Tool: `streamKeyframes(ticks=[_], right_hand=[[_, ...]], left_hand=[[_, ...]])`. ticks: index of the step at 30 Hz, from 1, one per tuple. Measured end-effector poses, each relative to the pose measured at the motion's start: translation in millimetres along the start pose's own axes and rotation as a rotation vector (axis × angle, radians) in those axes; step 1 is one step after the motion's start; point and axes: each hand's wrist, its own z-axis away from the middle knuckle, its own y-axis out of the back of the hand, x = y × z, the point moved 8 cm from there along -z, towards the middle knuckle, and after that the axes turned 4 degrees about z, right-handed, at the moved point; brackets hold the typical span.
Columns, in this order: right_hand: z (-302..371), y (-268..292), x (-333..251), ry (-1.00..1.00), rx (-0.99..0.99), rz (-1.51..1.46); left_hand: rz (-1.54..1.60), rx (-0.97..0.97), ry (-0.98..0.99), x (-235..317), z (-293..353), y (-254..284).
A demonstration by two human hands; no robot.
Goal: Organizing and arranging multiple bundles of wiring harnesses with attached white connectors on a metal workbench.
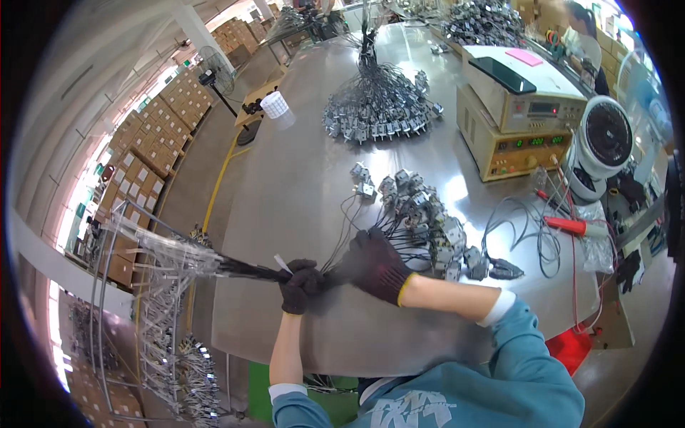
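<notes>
The left glove (301, 287) is black. The right glove (383, 268) is dark with a yellow edge. The cable bundle (253, 271) is black. On the silver table (267, 192), near the right edge, the power supply (514, 161) is tan with green lights; the probe handle (565, 225) is red.

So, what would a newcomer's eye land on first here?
Probably the gloved left hand at lower centre, gripping a dark cable bundle, with the gloved right hand close beside it. Next, the metallic connectors fanned out near the top centre, and the beige box with glowing green digits at right.
</notes>
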Motion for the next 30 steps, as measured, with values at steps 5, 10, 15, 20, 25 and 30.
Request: streamKeyframes(ticks=[5, 10, 15, 20, 25, 30], right_hand=[[81.0, 88.9, 2.7, 0.15, 0.206, -0.156], [118.9, 130.8, 46.4, 0.062, 0.374, -0.021], [146.5, 103.4, 97.9, -0.267, 0.394, -0.136], [144.9, 88.1, 133.9, -0.479, 0.344, -0.444], [146.1, 80.7, 133.5, -0.439, 0.149, -0.568], [142.9, 95.6, 121.1, -0.472, 0.325, -0.568]], left_hand=[[-0.054, 0.42, -0.06, -12.7, -65.5, 3.9], [-0.238, 0.713, -0.303, -6.3, -109.5, 29.2], [-0.315, 0.691, -0.318, -13.4, -130.9, 8.5], [-0.482, 0.685, -0.035, -57.5, -125.5, 27.4], [-0.517, 0.692, -0.166, -57.3, -128.2, 33.9], [-0.501, 0.64, -0.13, -47.2, -140.2, 23.6]])
